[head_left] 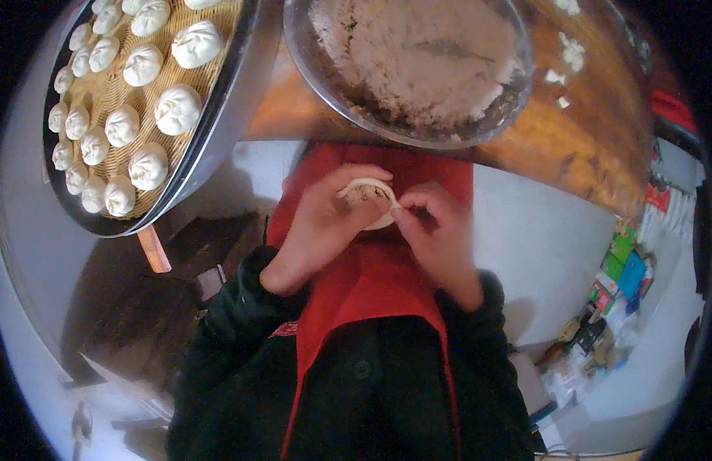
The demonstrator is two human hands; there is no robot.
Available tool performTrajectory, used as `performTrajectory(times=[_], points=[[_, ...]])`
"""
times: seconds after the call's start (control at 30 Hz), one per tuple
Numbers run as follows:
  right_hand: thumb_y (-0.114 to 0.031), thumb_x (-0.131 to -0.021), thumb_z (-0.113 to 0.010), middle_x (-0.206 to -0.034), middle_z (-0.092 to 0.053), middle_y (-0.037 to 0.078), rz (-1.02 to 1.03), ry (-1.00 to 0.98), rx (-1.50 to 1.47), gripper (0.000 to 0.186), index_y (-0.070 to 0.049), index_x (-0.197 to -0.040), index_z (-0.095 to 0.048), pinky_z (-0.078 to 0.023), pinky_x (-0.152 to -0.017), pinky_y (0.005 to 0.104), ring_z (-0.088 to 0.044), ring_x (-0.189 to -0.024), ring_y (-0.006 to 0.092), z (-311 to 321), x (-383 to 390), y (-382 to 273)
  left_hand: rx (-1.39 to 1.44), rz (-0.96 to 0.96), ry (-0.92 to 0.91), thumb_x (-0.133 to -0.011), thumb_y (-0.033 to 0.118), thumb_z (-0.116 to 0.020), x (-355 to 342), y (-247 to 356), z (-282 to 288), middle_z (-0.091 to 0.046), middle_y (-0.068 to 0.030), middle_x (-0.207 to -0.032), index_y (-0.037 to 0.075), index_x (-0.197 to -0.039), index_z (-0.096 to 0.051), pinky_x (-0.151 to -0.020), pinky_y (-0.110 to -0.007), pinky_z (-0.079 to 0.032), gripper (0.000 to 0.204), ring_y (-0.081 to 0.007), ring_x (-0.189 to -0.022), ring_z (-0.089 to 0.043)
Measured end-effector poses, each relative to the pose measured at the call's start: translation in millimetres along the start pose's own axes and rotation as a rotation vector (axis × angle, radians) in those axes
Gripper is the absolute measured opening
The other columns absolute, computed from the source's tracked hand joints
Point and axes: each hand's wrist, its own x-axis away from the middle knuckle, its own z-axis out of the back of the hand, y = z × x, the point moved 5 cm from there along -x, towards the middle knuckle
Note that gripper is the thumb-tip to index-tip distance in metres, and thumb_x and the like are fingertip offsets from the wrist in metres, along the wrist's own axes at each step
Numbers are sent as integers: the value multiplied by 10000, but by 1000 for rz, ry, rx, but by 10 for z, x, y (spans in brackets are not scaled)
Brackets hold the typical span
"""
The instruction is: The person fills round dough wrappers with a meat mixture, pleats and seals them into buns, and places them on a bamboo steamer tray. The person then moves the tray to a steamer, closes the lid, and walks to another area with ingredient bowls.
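In front of the red apron, my left hand [325,223] cradles a round dough wrapper [380,220] with brown filling [358,194] inside, its thumb reaching over the filling. My right hand [437,238] pinches the wrapper's rim at the right side with thumb and finger. Just beyond my hands stands a wide steel bowl [293,42] of pale brown filling, a darker patch along its near side.
A round steamer [102,92] with several pleated buns on a woven mat fills the upper left. The bowl sits on a wooden table [579,154] with small white dough scraps [571,54] at the right. Bags and packets [617,276] lie lower at the far right.
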Motion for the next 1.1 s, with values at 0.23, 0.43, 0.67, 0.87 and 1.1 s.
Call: performTrajectory(times=[0.23,0.43,0.67,0.87,1.1], points=[[-161,-848,-785,-959,-719,88,82,39,117,177,-106,-999,-711,-586,-775,384,-719,-894,285,161,-125,-65,-128,-133,-29,-937,-20,-640,-113,0,-65,-709,-45,-1121,52,-1313,-639,-898,-274,-533,383,-120,-1025,-653],[-190,-859,-770,-989,-709,74,118,-17,173,156,-116,-984,-711,-582,-771,403,-706,-900,302,138,-208,-55,-254,-141,-155,-878,-42,-630,-216,65,-79,-717,-110,-1007,75,-1385,-584,-785,-324,-555,522,-195,-893,-699],[-217,-875,-750,-981,-705,71,151,-64,178,143,-113,-966,-709,-576,-785,415,-702,-897,310,134,-310,-46,-632,-163,-265,-842,21,-694,-381,163,-63,-708,-176,-1046,78,-1450,-511,-793,-402,-569,638,-366,-924,-704],[-53,-823,-774,-990,-710,112,116,-37,151,165,-44,-972,-704,-562,-777,365,-706,-886,292,181,-364,23,-85,154,-106,-952,97,-669,-247,45,24,-651,-91,-1284,22,-1438,-520,-1006,-332,-500,514,-203,-1175,-629],[-169,-853,-753,-1009,-709,95,162,-36,183,132,-97,-958,-716,-574,-818,419,-696,-953,309,111,-342,-8,121,156,-142,-1013,50,-568,-200,-150,-32,-642,-58,-1267,17,-1452,-528,-1036,-299,-467,443,-139,-1207,-579]])
